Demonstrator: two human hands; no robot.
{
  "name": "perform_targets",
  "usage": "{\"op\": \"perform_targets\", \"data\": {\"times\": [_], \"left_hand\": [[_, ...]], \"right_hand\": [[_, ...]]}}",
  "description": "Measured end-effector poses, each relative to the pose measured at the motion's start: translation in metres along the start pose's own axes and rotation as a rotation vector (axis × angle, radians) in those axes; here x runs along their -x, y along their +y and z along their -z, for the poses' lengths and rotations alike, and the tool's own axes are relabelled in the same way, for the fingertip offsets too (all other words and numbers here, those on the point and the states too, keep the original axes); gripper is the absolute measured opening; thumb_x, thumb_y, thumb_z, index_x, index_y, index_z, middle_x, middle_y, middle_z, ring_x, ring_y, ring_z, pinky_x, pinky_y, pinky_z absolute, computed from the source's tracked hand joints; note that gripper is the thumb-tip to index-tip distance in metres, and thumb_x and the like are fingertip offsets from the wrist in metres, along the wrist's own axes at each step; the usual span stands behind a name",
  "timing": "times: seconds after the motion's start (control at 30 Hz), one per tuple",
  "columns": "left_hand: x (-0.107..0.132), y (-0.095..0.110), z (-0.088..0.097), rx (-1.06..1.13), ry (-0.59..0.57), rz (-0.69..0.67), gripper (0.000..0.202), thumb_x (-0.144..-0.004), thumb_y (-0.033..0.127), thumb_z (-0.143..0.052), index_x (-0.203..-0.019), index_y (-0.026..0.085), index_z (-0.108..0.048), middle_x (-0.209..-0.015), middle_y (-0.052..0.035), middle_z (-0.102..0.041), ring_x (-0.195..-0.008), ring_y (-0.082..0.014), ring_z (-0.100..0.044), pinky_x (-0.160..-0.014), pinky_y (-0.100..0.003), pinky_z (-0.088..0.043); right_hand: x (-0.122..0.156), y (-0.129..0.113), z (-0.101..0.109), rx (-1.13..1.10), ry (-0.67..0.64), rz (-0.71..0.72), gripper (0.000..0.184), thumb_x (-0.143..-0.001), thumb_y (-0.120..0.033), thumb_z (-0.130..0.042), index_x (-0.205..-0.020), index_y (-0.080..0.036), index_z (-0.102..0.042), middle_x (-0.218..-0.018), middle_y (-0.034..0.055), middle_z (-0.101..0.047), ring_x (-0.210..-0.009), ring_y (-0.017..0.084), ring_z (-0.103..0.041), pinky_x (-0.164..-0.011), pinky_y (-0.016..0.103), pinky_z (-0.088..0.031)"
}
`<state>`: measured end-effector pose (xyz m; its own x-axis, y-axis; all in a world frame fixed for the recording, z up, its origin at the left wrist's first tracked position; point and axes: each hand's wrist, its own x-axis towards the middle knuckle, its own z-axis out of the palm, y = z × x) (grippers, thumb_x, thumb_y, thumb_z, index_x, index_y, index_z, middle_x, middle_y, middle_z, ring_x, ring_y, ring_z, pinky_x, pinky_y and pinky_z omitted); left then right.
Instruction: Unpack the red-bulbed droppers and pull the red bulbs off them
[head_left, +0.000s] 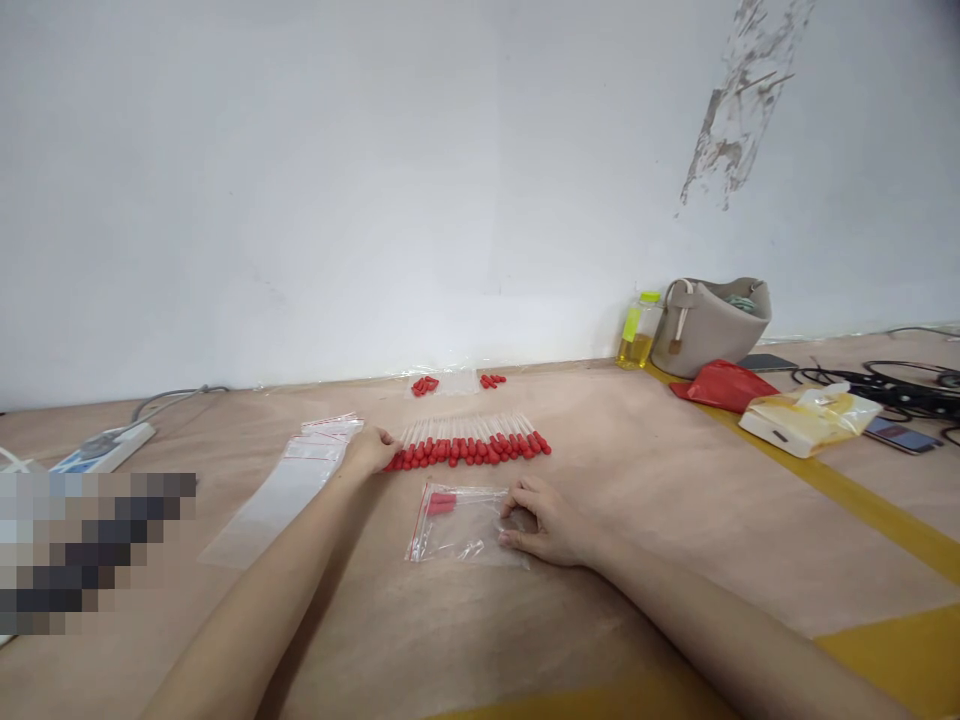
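Observation:
A row of several clear droppers with red bulbs [472,446] lies on the wooden table [637,520]. My left hand [369,450] rests at the row's left end, fingers curled on the leftmost dropper. In front of the row lies a clear zip bag [459,524] with a red-bulbed dropper inside. My right hand [546,521] holds the bag's right edge against the table with pinched fingers.
Empty zip bags [300,475] lie stacked to the left. Loose red bulbs [424,385] sit near the wall. At the right stand a yellow bottle [637,332], a beige bag [711,324], a red pouch [724,385], a wrapped box [808,418], cables and a phone [900,436]. A power strip [105,448] lies far left.

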<state>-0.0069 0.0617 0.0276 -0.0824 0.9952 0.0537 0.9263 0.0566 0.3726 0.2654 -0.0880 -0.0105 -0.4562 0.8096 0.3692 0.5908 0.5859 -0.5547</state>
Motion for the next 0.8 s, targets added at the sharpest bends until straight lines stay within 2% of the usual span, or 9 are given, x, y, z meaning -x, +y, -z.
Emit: {"op": "perform_targets", "data": {"times": [0.23, 0.37, 0.57, 0.67, 0.73, 0.8], "left_hand": [[-0.001, 0.006, 0.004, 0.022, 0.032, -0.041, 0.014, -0.067, 0.030, -0.056, -0.063, 0.018, -0.062, -0.065, -0.0040, -0.065, -0.068, -0.0178, -0.060, -0.055, -0.022, -0.037], [0.000, 0.012, 0.000, 0.046, 0.029, -0.071, 0.014, -0.067, 0.030, -0.057, -0.067, 0.018, -0.063, -0.065, -0.0031, -0.065, -0.066, -0.0165, -0.060, -0.055, -0.021, -0.038], [0.002, 0.012, 0.000, 0.063, 0.068, -0.091, 0.019, -0.069, 0.034, -0.054, -0.062, 0.017, -0.060, -0.063, -0.0036, -0.064, -0.063, -0.0168, -0.059, -0.054, -0.022, -0.037], [0.017, 0.013, 0.008, 0.072, 0.143, -0.130, 0.019, -0.072, 0.035, -0.050, -0.070, 0.019, -0.060, -0.069, -0.0024, -0.064, -0.068, -0.0169, -0.058, -0.057, -0.022, -0.036], [0.036, 0.011, 0.011, 0.083, 0.204, -0.204, 0.020, -0.074, 0.036, -0.047, -0.074, 0.020, -0.059, -0.069, -0.0007, -0.063, -0.068, -0.0160, -0.057, -0.059, -0.022, -0.036], [0.059, 0.005, 0.009, 0.108, 0.220, -0.317, 0.021, -0.075, 0.037, -0.046, -0.068, 0.020, -0.057, -0.062, 0.0005, -0.059, -0.062, -0.0147, -0.054, -0.056, -0.022, -0.035]], "right_hand": [[0.000, -0.001, 0.001, 0.006, -0.012, -0.013, 0.020, -0.071, -0.030, -0.064, -0.084, -0.018, -0.055, -0.087, 0.0036, -0.051, -0.085, 0.016, -0.048, -0.075, 0.028, -0.041], [0.001, 0.000, 0.000, 0.011, -0.005, -0.003, 0.020, -0.071, -0.030, -0.064, -0.084, -0.018, -0.056, -0.088, 0.0037, -0.051, -0.085, 0.016, -0.048, -0.075, 0.028, -0.041], [0.000, 0.002, -0.001, 0.009, 0.000, 0.001, 0.019, -0.070, -0.029, -0.065, -0.083, -0.018, -0.056, -0.086, 0.0033, -0.051, -0.084, 0.016, -0.048, -0.074, 0.028, -0.041], [0.000, 0.001, 0.000, 0.005, -0.001, -0.004, 0.019, -0.070, -0.028, -0.065, -0.083, -0.018, -0.056, -0.086, 0.0034, -0.051, -0.084, 0.016, -0.049, -0.074, 0.028, -0.042], [0.000, 0.000, 0.000, 0.002, -0.007, -0.012, 0.018, -0.070, -0.028, -0.065, -0.082, -0.019, -0.056, -0.086, 0.0033, -0.051, -0.083, 0.016, -0.049, -0.074, 0.029, -0.042], [0.001, 0.000, 0.000, -0.010, 0.000, -0.020, 0.021, -0.069, -0.029, -0.065, -0.085, -0.019, -0.055, -0.089, 0.0035, -0.050, -0.084, 0.016, -0.049, -0.075, 0.029, -0.042]]}}
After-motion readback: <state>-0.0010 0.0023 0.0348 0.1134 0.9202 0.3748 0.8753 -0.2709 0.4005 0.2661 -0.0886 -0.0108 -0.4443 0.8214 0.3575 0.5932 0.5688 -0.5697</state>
